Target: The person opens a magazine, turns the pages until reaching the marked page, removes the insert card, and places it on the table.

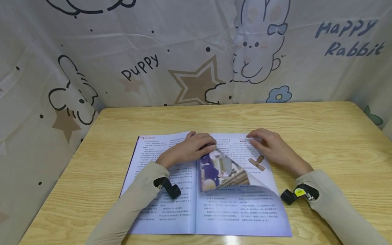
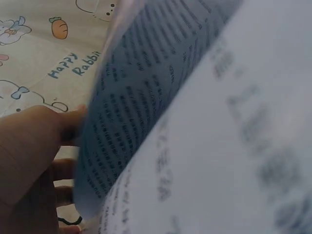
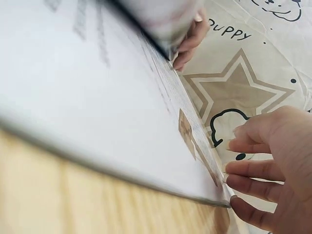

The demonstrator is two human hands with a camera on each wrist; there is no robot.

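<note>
An open magazine (image 1: pixel 180 217) lies on the table with printed text on both sides. Near its upper middle, my left hand (image 1: pixel 190 148) pinches the corner of a page (image 1: pixel 225 170) between thumb and fingers. The lifted page curls over from the right side and shows a coloured picture underneath. In the left wrist view, the left hand (image 2: pixel 36 151) is at the edge of the curved page (image 2: pixel 141 83). My right hand (image 1: pixel 272 146) rests at the upper right corner of the magazine. Its fingers (image 3: pixel 253 170) look loosely extended, touching the magazine's edge in the right wrist view.
The wooden table (image 1: pixel 330 136) extends around the magazine on all sides. Behind it hangs a cloth (image 1: pixel 183 41) printed with cartoon animals, stars and words. A black strap-on camera (image 1: pixel 171 189) sits on the left wrist, and another camera (image 1: pixel 289 196) on the right.
</note>
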